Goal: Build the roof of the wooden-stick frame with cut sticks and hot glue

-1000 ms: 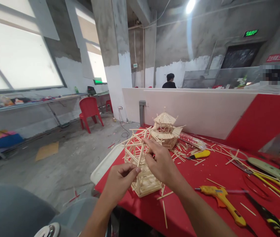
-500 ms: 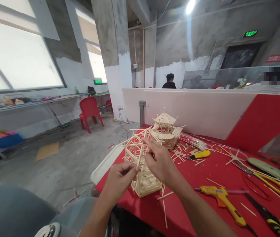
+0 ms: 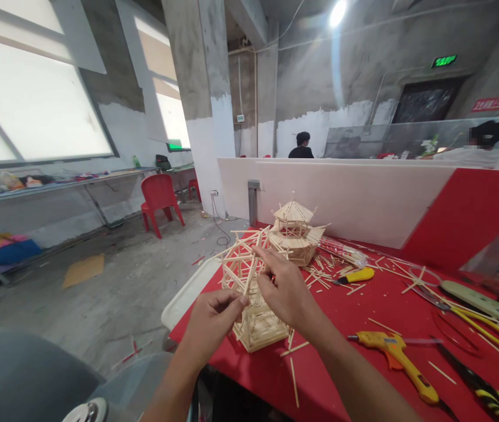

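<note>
While left fingers (image 3: 237, 306) pinch a stick (image 3: 250, 276), grip of right fingers (image 3: 271, 259) unclear, pale latticed frame (image 3: 267, 335), angular

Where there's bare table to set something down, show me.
Mostly bare: red tabletop between utility knife and glue gun, barring a loose stick; plus a strip on the near side of the stick frame. Crowded: cut sticks beside the pagoda.

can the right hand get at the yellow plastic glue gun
Likely yes: the glue gun lies right of the right hand on the red tabletop, with nothing visible between them, though that hand would have to leave the pale wooden stick frame.
</note>
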`<state>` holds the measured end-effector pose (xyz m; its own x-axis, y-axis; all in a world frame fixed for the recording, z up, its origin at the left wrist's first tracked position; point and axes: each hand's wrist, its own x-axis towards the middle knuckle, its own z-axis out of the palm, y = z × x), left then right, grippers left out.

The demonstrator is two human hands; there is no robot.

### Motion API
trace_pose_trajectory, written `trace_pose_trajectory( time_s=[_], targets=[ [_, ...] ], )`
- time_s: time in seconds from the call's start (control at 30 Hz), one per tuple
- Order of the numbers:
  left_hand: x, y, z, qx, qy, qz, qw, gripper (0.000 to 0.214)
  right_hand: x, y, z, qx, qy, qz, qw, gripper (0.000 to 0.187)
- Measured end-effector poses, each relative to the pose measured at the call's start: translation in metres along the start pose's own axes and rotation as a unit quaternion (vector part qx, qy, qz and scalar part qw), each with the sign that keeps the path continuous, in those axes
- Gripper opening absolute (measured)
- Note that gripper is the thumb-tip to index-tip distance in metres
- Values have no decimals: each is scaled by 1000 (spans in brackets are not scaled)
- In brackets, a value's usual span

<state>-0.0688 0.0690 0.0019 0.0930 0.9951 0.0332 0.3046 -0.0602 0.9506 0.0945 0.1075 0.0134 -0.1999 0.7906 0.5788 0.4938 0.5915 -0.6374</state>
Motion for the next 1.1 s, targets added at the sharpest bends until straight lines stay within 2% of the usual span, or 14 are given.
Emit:
trace_pose_trajectory(
  time_s=[1.1],
  targets=[
    [2,-9,1,7,-4,11,1000,38,0,0,0,6,-10,10,1000,63]
  ],
)
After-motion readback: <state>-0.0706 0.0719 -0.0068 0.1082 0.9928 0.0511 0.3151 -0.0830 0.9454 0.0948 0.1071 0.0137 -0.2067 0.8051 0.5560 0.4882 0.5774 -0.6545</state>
